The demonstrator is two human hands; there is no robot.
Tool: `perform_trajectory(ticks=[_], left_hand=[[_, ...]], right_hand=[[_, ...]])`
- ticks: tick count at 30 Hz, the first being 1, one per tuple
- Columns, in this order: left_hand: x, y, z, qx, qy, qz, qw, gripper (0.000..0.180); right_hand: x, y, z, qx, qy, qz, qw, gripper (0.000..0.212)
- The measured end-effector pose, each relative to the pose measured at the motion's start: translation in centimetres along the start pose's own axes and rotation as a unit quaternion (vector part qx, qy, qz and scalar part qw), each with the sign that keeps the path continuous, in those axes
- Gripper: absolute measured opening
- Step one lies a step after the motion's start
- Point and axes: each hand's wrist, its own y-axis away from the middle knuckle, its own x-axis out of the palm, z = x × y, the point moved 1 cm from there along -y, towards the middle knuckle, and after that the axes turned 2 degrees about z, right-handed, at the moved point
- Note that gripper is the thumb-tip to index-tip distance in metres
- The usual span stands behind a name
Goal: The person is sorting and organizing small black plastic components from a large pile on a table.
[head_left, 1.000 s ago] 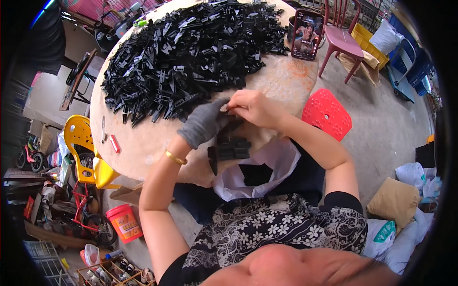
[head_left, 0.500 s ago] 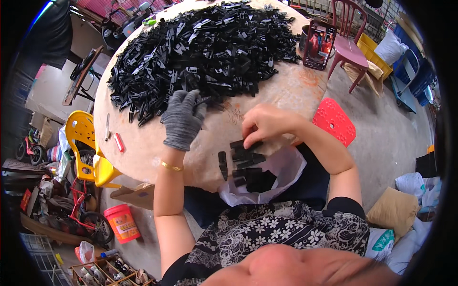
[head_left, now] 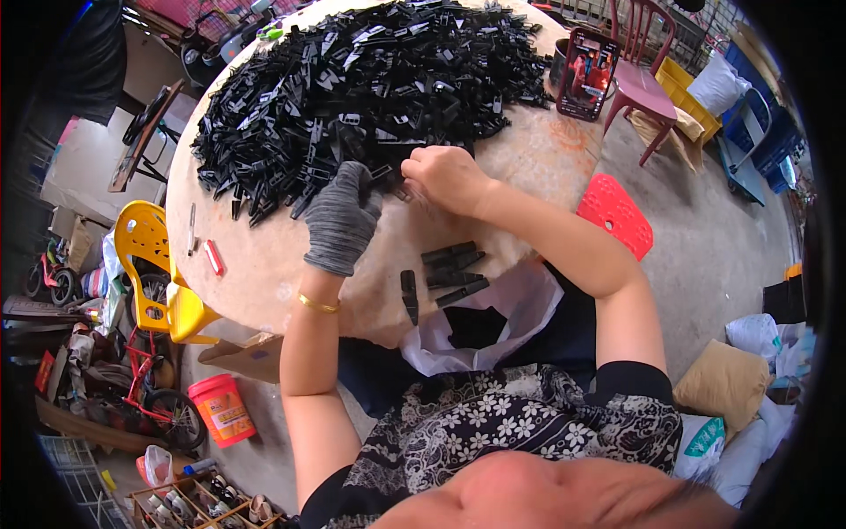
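Observation:
A big heap of small black plastic clip-like pieces (head_left: 352, 97) covers the far half of the round table (head_left: 264, 282). At its near edge my left hand (head_left: 342, 220), in a grey knit glove, has its fingers curled round a black piece (head_left: 381, 172), partly hidden. Just right of it, my bare right hand (head_left: 448, 179) has thumb and fingers pinched together; what they hold is too small to make out. Several separate black pieces (head_left: 454, 275) lie at the table's near edge, with one more (head_left: 409, 297) to their left. Below them a white plastic bag (head_left: 520, 309) hangs open at my lap.
A phone (head_left: 588, 75) stands upright at the table's right, showing a picture. A pen (head_left: 192, 229) and a red-and-white lighter (head_left: 213, 257) lie on the left. Around the table are a yellow chair (head_left: 145, 264), a red stool (head_left: 617, 216), a maroon chair (head_left: 648, 88) and a red bucket (head_left: 220, 410).
My right hand has moved from the pieces at the near edge up to the heap, beside my left hand. Fewer pieces show over the bag's mouth. My left hand stays at the heap.

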Motion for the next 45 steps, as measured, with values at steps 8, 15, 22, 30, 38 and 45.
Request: perform_trajectory(ticks=[8, 15, 22, 30, 38, 45], left_hand=[[1.4, 0.8, 0.2, 0.111, 0.146, 0.074, 0.980, 0.028], [2.0, 1.6, -1.1, 0.145, 0.118, 0.118, 0.975, 0.022], [2.0, 1.7, -2.8, 0.162, 0.145, 0.129, 0.968, 0.033], [1.8, 1.6, -1.3, 0.179, 0.072, 0.067, 0.979, 0.027], [1.7, 2.0, -0.9, 0.176, 0.043, 0.136, 0.974, 0.024], [1.7, 2.1, -1.2, 0.196, 0.000, 0.117, 0.974, 0.021]], right_hand=[[-2.4, 4.4, 0.2, -0.001, -0.161, -0.016, 0.987, 0.021], [-4.3, 5.7, 1.8, 0.059, -0.230, -0.023, 0.971, 0.018], [-3.7, 5.8, 1.3, 0.019, -0.189, -0.003, 0.982, 0.021], [-3.8, 6.3, 1.3, 0.073, -0.259, -0.022, 0.963, 0.030], [-3.7, 6.4, 1.3, 0.044, -0.219, -0.042, 0.974, 0.026], [-3.8, 6.4, 1.5, 0.041, -0.226, -0.046, 0.972, 0.023]])
